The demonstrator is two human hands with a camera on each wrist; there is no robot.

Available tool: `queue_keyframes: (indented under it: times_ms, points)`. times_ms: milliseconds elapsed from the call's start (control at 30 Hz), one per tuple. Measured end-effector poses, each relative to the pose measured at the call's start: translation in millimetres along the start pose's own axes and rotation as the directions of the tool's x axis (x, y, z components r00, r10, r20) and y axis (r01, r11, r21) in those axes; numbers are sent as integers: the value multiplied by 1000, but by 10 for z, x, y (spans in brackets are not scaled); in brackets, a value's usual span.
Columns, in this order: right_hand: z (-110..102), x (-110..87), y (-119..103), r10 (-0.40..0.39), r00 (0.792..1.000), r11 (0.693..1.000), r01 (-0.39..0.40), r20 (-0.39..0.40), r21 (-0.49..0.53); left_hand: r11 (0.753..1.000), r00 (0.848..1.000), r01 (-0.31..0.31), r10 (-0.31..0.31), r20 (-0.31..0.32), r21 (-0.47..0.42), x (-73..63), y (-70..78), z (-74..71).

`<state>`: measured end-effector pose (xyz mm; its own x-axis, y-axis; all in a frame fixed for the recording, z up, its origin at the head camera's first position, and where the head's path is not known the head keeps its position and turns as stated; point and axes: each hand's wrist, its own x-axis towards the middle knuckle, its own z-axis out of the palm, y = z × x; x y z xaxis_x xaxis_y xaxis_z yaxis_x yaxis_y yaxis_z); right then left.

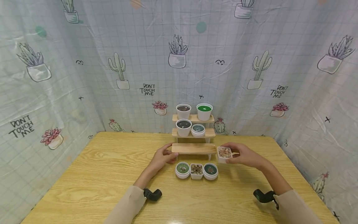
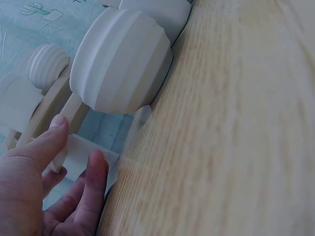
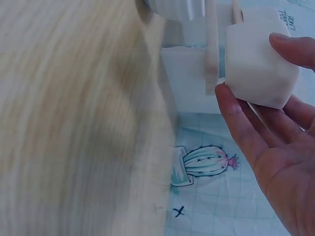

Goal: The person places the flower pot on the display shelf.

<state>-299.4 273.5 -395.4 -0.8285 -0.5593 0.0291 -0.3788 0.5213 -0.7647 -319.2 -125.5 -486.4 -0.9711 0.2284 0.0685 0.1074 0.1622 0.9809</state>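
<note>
A three-tier wooden display stand [image 1: 194,148] stands near the back of the table. My left hand [image 1: 165,155] grips the left end of its bottom shelf; in the left wrist view the thumb [image 2: 51,140] lies on the shelf's edge. My right hand [image 1: 243,154] holds a square white pot [image 1: 224,152] topped with tan pebbles, upright, just off the bottom shelf's right end. The right wrist view shows this pot's plain side [image 3: 258,64] between thumb and fingers. In front of the stand sit a round green-topped pot [image 1: 183,170], a square pebble pot [image 1: 196,171] and a round dark-green pot [image 1: 210,171].
The middle tier bears a dark-filled pot [image 1: 183,128] and a small round pot [image 1: 198,130]. On the top tier are a brown-filled pot [image 1: 183,111] and a bright-green one [image 1: 204,112]. A cactus-print curtain [image 1: 201,62] hangs behind the wooden table [image 1: 84,174].
</note>
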Motion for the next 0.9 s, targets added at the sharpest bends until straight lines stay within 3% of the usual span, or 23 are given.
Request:
queue_keyframes:
  times_ms: [433,900]
  points:
    - [-104,183,-131,-36,999,999,36,-5,23,1000,1000,-8,8,-4,4,-12,1,-1]
    - [-102,301,-140,0,1000,1000,0,-3,-4,1000,1000,8,-8,-7,15,-8,11,5]
